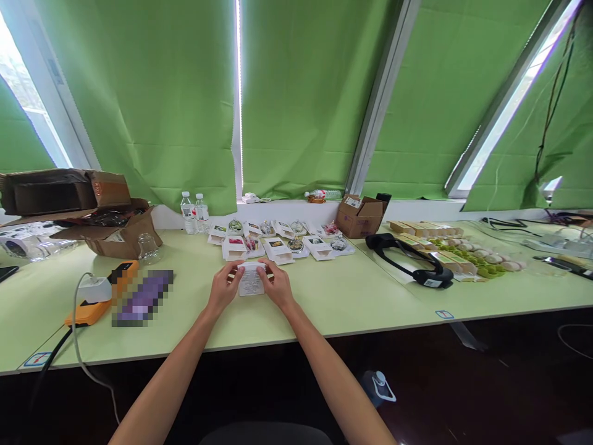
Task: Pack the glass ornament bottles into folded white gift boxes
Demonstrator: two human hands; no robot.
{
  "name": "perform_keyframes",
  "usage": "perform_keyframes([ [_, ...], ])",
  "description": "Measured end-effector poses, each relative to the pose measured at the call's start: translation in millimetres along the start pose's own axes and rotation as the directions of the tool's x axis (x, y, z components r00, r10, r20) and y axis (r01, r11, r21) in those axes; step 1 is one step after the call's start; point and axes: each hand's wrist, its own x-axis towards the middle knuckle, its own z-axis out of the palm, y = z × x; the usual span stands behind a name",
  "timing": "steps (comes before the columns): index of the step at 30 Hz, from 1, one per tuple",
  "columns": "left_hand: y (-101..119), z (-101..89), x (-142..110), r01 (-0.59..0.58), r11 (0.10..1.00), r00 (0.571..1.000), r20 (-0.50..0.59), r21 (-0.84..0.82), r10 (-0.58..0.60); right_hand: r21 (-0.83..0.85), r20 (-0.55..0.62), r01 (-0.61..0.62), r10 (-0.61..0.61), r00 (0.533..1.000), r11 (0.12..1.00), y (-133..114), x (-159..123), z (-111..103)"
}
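My left hand (224, 285) and my right hand (277, 284) are closed on the two sides of a small white box (251, 282) with printed text facing me. Thumbs and fingers pinch it near its top edge, just above the light green table (333, 296). Beyond my hands stand two rows of similar small white boxes (278, 251), several with flower pictures. Beside them lie round clear ornaments (295, 245) with coloured contents, too small to make out exactly.
Left are a pixelated purple item (143, 298), an orange power strip (126, 272) with a white charger (95, 288), and opened cartons (123, 238). Two water bottles (188, 213) stand behind. Right are a black headset (410, 259), a brown carton (359, 216) and egg-like items (491, 259).
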Motion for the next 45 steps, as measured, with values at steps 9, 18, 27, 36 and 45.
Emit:
perform_keyframes([
  [9, 1.1, -0.6, 0.1, -0.005, 1.0, 1.0, -0.005, -0.01, 0.005, 0.005, -0.02, 0.007, -0.007, 1.0, 1.0, 2.5, 0.0, 1.5],
  [18, -2.0, 0.3, 0.5, -0.002, 1.0, 1.0, -0.012, -0.019, 0.001, 0.014, -0.027, 0.014, -0.013, 1.0, 1.0, -0.1, -0.2, 0.1],
  [27, -0.6, -0.5, 0.3, -0.004, 1.0, 1.0, -0.015, -0.015, 0.004, 0.011, -0.019, -0.006, 0.007, 1.0, 1.0, 3.1, 1.1, 1.5],
  [36, -1.8, -0.6, -0.5, 0.002, 1.0, 1.0, -0.007, -0.002, -0.002, 0.014, -0.026, -0.013, 0.014, 1.0, 1.0, 6.1, 0.1, 1.8],
  [45, -3.0, -0.6, -0.4, 0.003, 1.0, 1.0, -0.005, 0.01, -0.003, 0.01, -0.031, -0.015, 0.016, 0.999, 1.0, 3.7, 0.5, 1.8],
])
